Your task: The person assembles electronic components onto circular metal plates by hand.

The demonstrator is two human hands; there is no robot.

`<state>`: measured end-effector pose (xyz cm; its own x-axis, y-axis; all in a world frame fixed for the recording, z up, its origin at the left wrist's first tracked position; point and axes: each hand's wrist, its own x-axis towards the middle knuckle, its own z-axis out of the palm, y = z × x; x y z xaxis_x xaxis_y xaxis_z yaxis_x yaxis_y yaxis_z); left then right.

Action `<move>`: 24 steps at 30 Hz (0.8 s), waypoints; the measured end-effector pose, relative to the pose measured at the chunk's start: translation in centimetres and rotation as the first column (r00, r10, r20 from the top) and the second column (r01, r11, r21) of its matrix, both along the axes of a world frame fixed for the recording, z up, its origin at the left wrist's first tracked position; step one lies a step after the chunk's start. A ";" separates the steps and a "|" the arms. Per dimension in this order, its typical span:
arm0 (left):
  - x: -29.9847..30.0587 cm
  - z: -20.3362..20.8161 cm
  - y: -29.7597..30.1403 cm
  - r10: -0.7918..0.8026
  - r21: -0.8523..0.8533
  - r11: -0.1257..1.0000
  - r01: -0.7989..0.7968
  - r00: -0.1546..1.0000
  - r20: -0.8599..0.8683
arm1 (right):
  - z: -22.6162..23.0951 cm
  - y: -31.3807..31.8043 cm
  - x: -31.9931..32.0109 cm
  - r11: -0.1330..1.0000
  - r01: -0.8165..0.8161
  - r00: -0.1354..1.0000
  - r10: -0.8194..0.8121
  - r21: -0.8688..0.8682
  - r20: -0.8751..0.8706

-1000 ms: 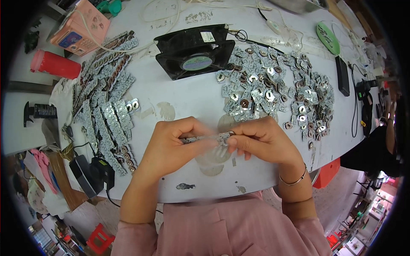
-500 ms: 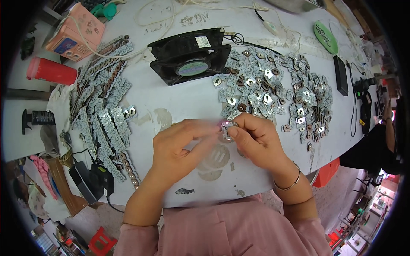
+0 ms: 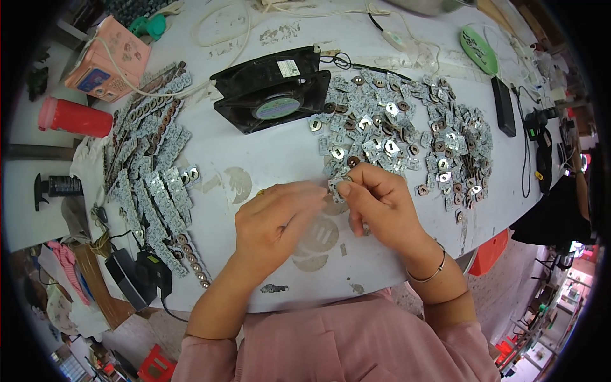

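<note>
Metal piece point(image 3: 335, 189) is pinched in the right hand point(image 3: 384, 207).

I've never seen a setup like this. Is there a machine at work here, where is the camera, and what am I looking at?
No robot here: these are a person's own bare hands. A wide fisheye camera worn on the head looks down, so straight edges bend toward the rim. The right hand pinches a small metal piece between thumb and fingers. The left hand is beside it, its fingers blurred, so I can't tell whether it holds anything. On the white table, rows of metal strips lie to the left, loose metal parts to the right, and a black fan beyond the hands.
</note>
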<state>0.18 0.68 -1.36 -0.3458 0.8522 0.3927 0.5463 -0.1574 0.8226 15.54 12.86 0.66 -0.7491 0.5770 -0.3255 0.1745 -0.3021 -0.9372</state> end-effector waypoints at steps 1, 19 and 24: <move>0.2 0.2 0.1 0.017 -0.081 0.997 -0.007 0.991 0.130 | -0.1 0.1 0.0 0.999 0.006 0.999 -0.007 0.044 0.036; -0.7 -0.4 0.1 -0.073 -0.199 0.958 0.206 0.848 0.525 | -0.8 1.7 0.6 0.846 -0.041 0.999 0.051 0.531 -0.004; -1.7 -0.1 -0.5 0.049 -0.255 0.934 0.250 0.617 0.785 | -0.6 1.6 0.6 0.871 -0.097 0.994 0.105 0.482 0.009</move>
<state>-1.47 0.15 -1.48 -0.2932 0.9179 -0.2675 -0.3159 0.1711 0.9333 16.15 14.45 0.06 -0.8144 0.5801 -0.0139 0.1630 0.2056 -0.9650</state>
